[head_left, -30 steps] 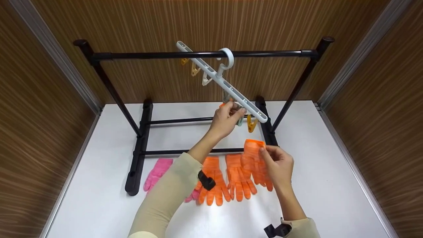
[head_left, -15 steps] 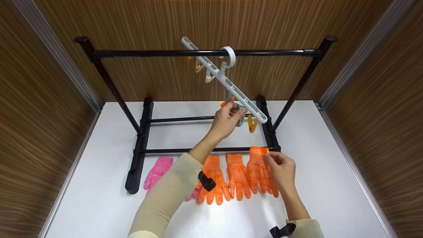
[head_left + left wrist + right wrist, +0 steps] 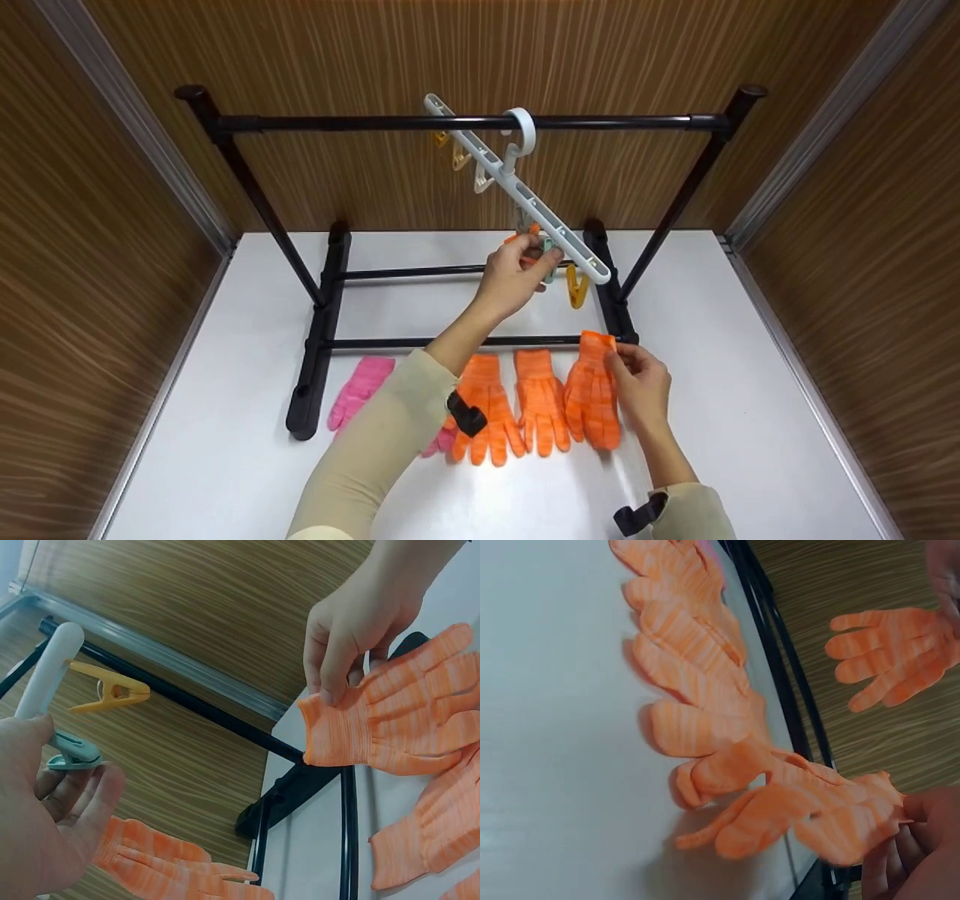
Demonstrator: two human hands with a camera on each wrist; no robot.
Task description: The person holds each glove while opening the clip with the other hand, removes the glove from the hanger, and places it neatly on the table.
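I'm working the clip-up step: my left hand [image 3: 514,281] is raised at the tilted white hanger [image 3: 517,196], fingers curled round a green clip [image 3: 71,752] under its low end, and it looks like an orange glove [image 3: 169,866] is already hanging there below my palm. My right hand [image 3: 637,382] is pinching the cuff of another orange glove [image 3: 592,390] between thumb and fingertips, fingers curled; that glove is lying at the front of the table [image 3: 750,390], its finger end on the surface beside 2 more orange gloves [image 3: 517,401], cuff close to the rack's front bar [image 3: 420,343]. I judge the next move is calling for lifting that cuff up to a free clip, probably the yellow clip [image 3: 576,287] next to the green one, while the left hand is squeezing a clip open; the hanger is swinging off its hook on the top rail [image 3: 465,121], so it needs steadying. Hard to make out: whether the green clip is actually biting the hung glove, since my hand is covering the clip mouth in head view and the wrist view cuts it off. A pink glove [image 3: 360,386] is partly hidden behind my left sleeve [image 3: 375,450]. The far clips up the hanger are too small to count surely.
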